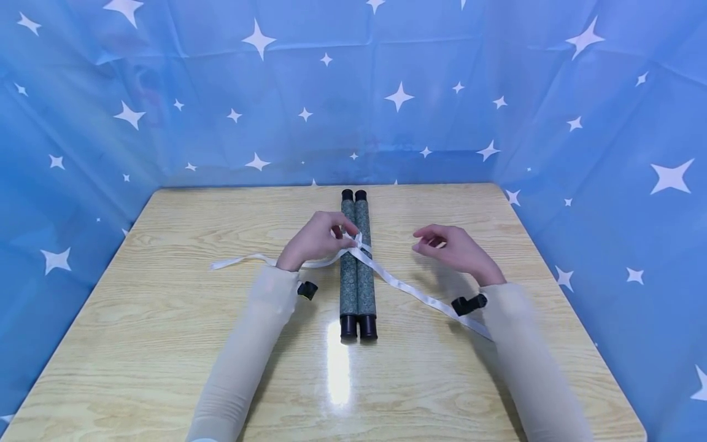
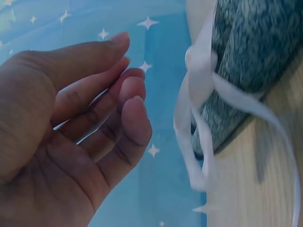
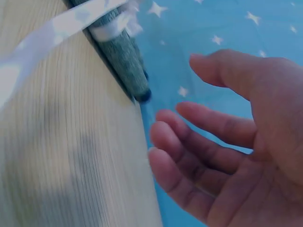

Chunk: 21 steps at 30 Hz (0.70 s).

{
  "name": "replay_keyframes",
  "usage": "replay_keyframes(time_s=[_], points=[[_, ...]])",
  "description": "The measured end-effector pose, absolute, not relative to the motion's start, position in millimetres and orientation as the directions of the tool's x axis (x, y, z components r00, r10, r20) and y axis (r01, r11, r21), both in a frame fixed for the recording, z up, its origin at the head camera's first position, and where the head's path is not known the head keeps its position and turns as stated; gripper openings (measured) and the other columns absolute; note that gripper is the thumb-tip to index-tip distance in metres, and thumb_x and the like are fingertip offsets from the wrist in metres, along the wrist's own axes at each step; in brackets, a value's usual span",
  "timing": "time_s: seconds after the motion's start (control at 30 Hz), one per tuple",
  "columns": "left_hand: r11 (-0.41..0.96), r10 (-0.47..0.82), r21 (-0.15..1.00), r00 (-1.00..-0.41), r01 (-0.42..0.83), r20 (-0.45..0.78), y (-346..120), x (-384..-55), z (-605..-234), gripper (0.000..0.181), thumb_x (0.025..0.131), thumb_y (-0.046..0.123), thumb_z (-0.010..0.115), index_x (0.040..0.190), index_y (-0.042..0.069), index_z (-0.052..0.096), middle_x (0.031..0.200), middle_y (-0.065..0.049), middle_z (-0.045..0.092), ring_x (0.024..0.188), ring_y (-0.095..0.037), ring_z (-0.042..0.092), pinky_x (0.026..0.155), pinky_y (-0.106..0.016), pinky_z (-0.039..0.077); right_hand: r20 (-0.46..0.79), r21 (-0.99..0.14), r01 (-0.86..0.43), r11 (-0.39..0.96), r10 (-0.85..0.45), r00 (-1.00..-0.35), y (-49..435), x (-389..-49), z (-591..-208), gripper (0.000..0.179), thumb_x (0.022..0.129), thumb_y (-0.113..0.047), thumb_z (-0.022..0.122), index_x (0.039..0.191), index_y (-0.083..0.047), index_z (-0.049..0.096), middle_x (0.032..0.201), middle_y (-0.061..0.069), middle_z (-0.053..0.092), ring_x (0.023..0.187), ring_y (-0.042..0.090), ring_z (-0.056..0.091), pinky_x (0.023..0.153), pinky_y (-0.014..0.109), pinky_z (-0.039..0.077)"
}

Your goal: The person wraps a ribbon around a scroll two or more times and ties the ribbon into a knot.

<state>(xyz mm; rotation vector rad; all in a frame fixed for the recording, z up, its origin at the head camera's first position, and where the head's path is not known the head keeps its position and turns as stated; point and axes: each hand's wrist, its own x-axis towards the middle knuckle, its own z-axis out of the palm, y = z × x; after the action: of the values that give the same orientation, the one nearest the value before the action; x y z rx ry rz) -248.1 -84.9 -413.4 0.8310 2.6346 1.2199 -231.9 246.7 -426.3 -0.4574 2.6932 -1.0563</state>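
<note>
A rolled scroll (image 1: 348, 282) with two side-by-side rolls of dark green patterned cloth and black end knobs lies lengthwise on the table. White ribbon (image 1: 397, 283) circles its middle, with a knot (image 2: 201, 71) and a hanging loop in the left wrist view. One tail runs left under the left wrist, the other right toward the right forearm. My left hand (image 1: 320, 236) hovers close by the knot, fingers loosely bent; in its wrist view nothing lies between thumb and fingers. Off to the scroll's right, my right hand (image 1: 455, 248) is raised, fingers relaxed and holding nothing.
The light wood table (image 1: 166, 344) reaches back to a blue curtain (image 1: 331, 86) with white stars, which also hangs along both sides. Small black cameras sit at both wrists, the right camera (image 1: 469, 304) overlapping the right ribbon tail in the head view.
</note>
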Motion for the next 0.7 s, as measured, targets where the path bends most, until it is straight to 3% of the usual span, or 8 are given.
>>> replay_keyframes(time_s=[0.27, 0.43, 0.7], points=[[0.547, 0.586, 0.727, -0.810, 0.416, 0.022, -67, -244, -424, 0.015, 0.095, 0.008, 0.074, 0.109, 0.005, 0.078, 0.103, -0.006, 0.073, 0.081, -0.017, 0.065, 0.068, -0.027, 0.054, -0.046, -0.690, -0.252, 0.679, -0.389, -0.920, 194, -265, -430, 0.046, 0.101, -0.041, 0.064, 0.135, -0.010, 0.064, 0.113, 0.008, 0.070, 0.101, 0.025, 0.065, 0.081, 0.039, 0.055], [0.554, 0.635, 0.684, -0.772, 0.474, 0.019, -60, -243, -430, 0.014, 0.095, 0.007, 0.073, 0.107, 0.003, 0.079, 0.109, -0.008, 0.074, 0.085, -0.017, 0.069, 0.074, -0.027, 0.058, -0.017, -0.679, -0.293, 0.673, -0.413, -0.910, 169, -283, -436, 0.038, 0.102, -0.035, 0.062, 0.132, -0.011, 0.067, 0.111, 0.007, 0.071, 0.097, 0.024, 0.066, 0.082, 0.040, 0.056], [0.585, 0.661, 0.604, -0.750, 0.542, 0.033, -51, -243, -435, 0.018, 0.095, 0.004, 0.073, 0.112, 0.001, 0.078, 0.111, -0.011, 0.077, 0.081, -0.015, 0.067, 0.070, -0.023, 0.052, 0.014, -0.644, -0.354, 0.679, -0.451, -0.892, 135, -300, -446, 0.027, 0.103, -0.032, 0.061, 0.119, -0.015, 0.074, 0.103, 0.004, 0.074, 0.088, 0.021, 0.066, 0.077, 0.039, 0.056]])
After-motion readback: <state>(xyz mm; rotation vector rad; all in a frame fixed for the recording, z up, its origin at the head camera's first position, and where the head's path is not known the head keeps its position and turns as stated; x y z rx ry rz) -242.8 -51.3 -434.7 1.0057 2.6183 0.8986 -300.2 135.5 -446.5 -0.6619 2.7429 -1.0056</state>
